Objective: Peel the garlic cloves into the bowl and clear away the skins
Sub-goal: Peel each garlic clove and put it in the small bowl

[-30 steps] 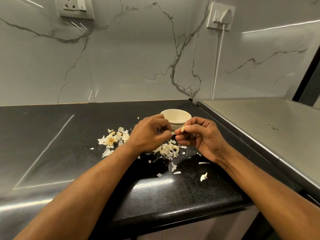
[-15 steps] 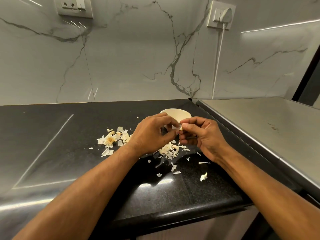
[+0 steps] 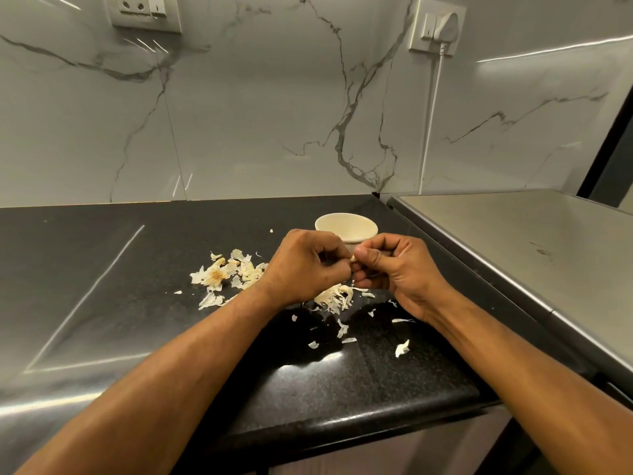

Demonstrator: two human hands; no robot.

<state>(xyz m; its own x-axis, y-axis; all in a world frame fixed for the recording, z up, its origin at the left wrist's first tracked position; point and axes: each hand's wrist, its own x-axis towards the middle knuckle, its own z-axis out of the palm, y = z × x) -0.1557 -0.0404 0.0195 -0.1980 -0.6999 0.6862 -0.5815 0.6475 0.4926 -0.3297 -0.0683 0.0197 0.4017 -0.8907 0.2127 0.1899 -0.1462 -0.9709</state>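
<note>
Dim warm light, glare streaks on the countertop, wide-angle edge bending.

Black speckled countertop under a cream bowl and scattered garlic skins

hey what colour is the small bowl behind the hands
The bowl is cream, an off-white, inside and out. It shows in the head view, the only one.

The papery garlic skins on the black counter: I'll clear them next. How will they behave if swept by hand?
The papery white garlic skins look thin and curled, so probably very light and floppy. Small flakes lie scattered on the black granite counter, so a sweep would likely scatter some. They may cling to skin.
</note>
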